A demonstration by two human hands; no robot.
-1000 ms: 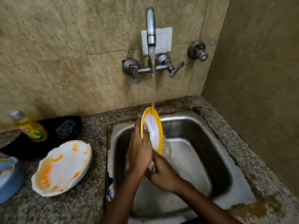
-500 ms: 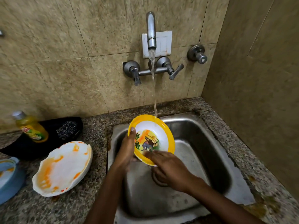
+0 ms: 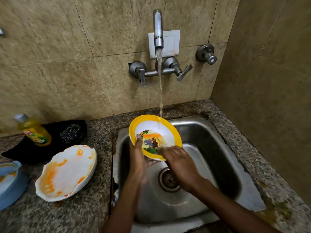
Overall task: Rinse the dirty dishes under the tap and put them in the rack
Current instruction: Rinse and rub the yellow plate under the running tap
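Over a steel sink [image 3: 218, 148], the left hand [image 3: 137, 158] grips a yellow-rimmed cartoon bowl [image 3: 161, 130] by its left edge, tilted under the running tap [image 3: 158, 27]. The right hand's [image 3: 181, 165] blurred fingers press inside its lower rim. An orange-stained white plate [image 3: 67, 172] sits on the counter [image 3: 75, 216], left.

Left hand [image 3: 137, 158] grips the bowl [image 3: 161, 132] rim, thumb on top; right hand [image 3: 180, 163] rests fingers inside it.

Our tiled kitchen corner
We see beige stone wall tiles [image 3: 58, 56] meeting a speckled granite counter [image 3: 75, 216], with a white switch plate [image 3: 171, 42].
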